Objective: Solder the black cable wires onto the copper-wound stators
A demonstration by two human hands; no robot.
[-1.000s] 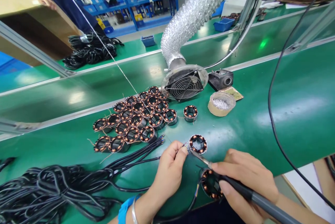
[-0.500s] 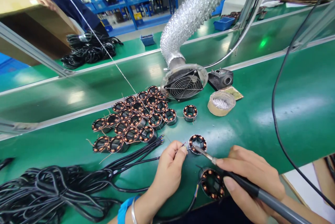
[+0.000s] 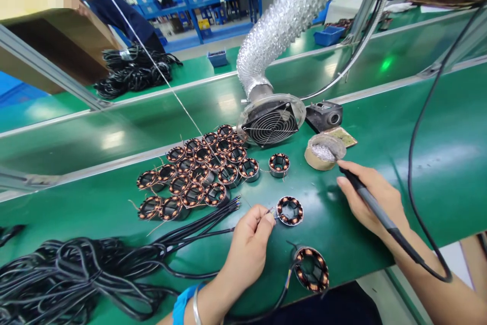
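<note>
My left hand (image 3: 251, 236) pinches thin wires at the end of a black cable, right beside a copper-wound ring (image 3: 289, 211) lying on the green table. My right hand (image 3: 371, 195) is wrapped round a soldering iron (image 3: 367, 198), its tip at the round tub (image 3: 320, 152) of silvery material. Another wound ring (image 3: 311, 269), with a black cable joined to it, lies near the table's front edge. A single ring (image 3: 279, 165) stands farther back, close to several grouped rings (image 3: 193, 194).
Looped black cables (image 3: 87, 279) cover the front left. A round fan (image 3: 272, 124) on a silver duct (image 3: 262, 51) stands behind the rings, beside a black holder (image 3: 325, 115). Across the bench, a person (image 3: 117, 10) is near a cardboard box (image 3: 61, 51).
My right hand has moved the soldering iron from the ring beside my left hand to the tub, up and to the right. My left hand keeps its pinch; the view has shifted slightly.
</note>
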